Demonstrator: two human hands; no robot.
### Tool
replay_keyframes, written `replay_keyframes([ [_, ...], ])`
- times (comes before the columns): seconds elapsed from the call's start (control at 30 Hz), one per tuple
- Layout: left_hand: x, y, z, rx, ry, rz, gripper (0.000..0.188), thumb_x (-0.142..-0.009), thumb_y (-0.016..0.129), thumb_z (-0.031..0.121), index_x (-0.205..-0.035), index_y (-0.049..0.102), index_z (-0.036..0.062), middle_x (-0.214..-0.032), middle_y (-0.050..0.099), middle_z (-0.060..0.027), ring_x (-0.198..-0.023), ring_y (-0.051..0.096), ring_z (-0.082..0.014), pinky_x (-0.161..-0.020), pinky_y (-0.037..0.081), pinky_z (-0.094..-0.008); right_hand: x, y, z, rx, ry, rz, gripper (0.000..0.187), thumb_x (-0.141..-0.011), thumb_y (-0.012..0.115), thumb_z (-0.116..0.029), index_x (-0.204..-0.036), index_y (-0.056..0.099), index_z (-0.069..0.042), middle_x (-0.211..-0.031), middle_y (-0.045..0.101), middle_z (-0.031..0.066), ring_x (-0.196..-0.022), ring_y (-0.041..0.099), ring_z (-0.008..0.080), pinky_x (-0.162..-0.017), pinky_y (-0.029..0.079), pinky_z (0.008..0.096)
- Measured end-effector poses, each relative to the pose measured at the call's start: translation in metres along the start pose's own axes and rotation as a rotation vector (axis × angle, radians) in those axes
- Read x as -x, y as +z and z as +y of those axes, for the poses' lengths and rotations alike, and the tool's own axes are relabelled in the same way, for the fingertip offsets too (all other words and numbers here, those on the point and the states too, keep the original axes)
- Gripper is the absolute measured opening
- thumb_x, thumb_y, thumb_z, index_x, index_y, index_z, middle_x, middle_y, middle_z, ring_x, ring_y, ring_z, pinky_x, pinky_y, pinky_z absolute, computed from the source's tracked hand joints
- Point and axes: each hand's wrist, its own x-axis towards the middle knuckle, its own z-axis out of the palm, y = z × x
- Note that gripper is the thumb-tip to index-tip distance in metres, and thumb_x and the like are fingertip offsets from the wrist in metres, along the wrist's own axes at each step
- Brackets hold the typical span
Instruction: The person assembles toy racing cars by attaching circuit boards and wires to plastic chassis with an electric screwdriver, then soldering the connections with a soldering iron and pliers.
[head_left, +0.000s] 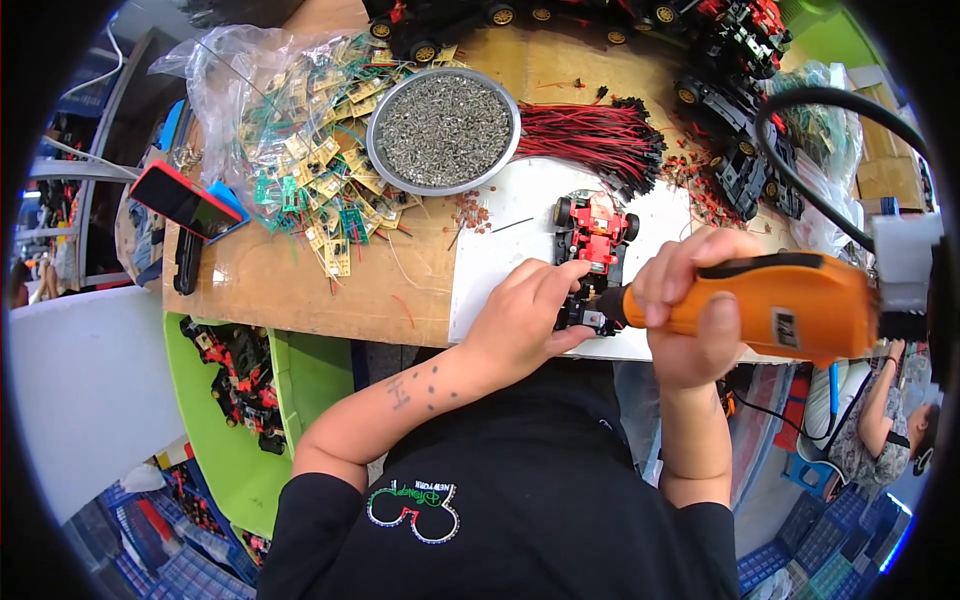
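My right hand [695, 300] is wrapped round an orange electric screwdriver [790, 305] with a black switch bar. Its dark tip points left, at the near end of a red and black toy car chassis [597, 235] with black wheels. My left hand [525, 315] grips that chassis from its left side, thumb and fingers closed on its near part. The chassis lies on a white sheet [500, 260] at the table's front edge. Whether the tip touches a screw is hidden by the fingers and the tool.
A metal bowl [445, 130] full of small screws stands behind. Beside it lie red and black wires [590, 140] and a heap of circuit boards [325, 180]. More black chassis [735, 170] line the far right. A phone [185, 200] and a green bin [215, 400] are at left.
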Motion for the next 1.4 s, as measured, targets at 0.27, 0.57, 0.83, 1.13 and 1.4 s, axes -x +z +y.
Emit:
replay_keyframes([
  [0.27, -0.003, -0.006, 0.004, -0.030, 0.013, 0.008, 0.032, -0.071, 0.084, 0.015, -0.098, 0.070, 0.0067, -0.098, 0.067, -0.0060, -0.095, 0.061, -0.0281, -0.082, 0.050, -0.0377, -0.002, 0.006, -0.026, -0.084, 0.056, 0.037, 0.048, -0.091, 0.070, -0.043, -0.110, 0.045, -0.006, -0.079, 0.049, 0.0044, -0.059, 0.050, 0.0129, -0.054, 0.045, 0.0282],
  [0.57, -0.007, -0.011, 0.009, -0.200, 0.068, 0.010, 0.016, -0.070, 0.082, 0.017, -0.081, 0.070, 0.0137, -0.088, 0.061, 0.0040, -0.097, 0.054, -0.0217, -0.088, 0.036, -0.0419, -0.003, 0.008, -0.026, -0.031, 0.004, 0.031, 0.044, -0.094, 0.062, -0.046, -0.109, 0.046, -0.008, -0.080, 0.047, 0.0029, -0.053, 0.045, 0.0107, -0.052, 0.037, 0.0245],
  [0.83, -0.007, -0.008, 0.002, -0.173, 0.055, 0.011, 0.014, -0.072, 0.080, 0.018, -0.081, 0.071, 0.0138, -0.090, 0.062, 0.0046, -0.097, 0.055, -0.0217, -0.089, 0.036, -0.0423, -0.006, 0.001, -0.026, -0.071, -0.041, 0.011, 0.043, -0.095, 0.060, -0.044, -0.110, 0.046, -0.006, -0.081, 0.048, 0.0043, -0.054, 0.046, 0.0111, -0.052, 0.037, 0.0253],
  [1.13, -0.006, -0.008, 0.004, -0.233, 0.132, 0.019, 0.018, -0.071, 0.080, 0.016, -0.088, 0.073, 0.0144, -0.092, 0.066, 0.0061, -0.097, 0.056, -0.0207, -0.090, 0.036, -0.0426, -0.003, 0.004, -0.025, -0.044, -0.016, 0.019, 0.043, -0.095, 0.061, -0.044, -0.110, 0.046, -0.007, -0.081, 0.048, 0.0040, -0.055, 0.048, 0.0111, -0.053, 0.038, 0.0254],
  [1.4, -0.004, -0.007, 0.000, -0.269, 0.163, 0.024, 0.020, -0.071, 0.080, 0.016, -0.090, 0.074, 0.0151, -0.094, 0.070, 0.0078, -0.096, 0.057, -0.0201, -0.090, 0.037, -0.0434, -0.001, 0.007, -0.025, -0.006, 0.002, 0.043, 0.045, -0.093, 0.063, -0.046, -0.109, 0.045, -0.008, -0.080, 0.048, 0.0029, -0.055, 0.048, 0.0109, -0.053, 0.038, 0.0252],
])
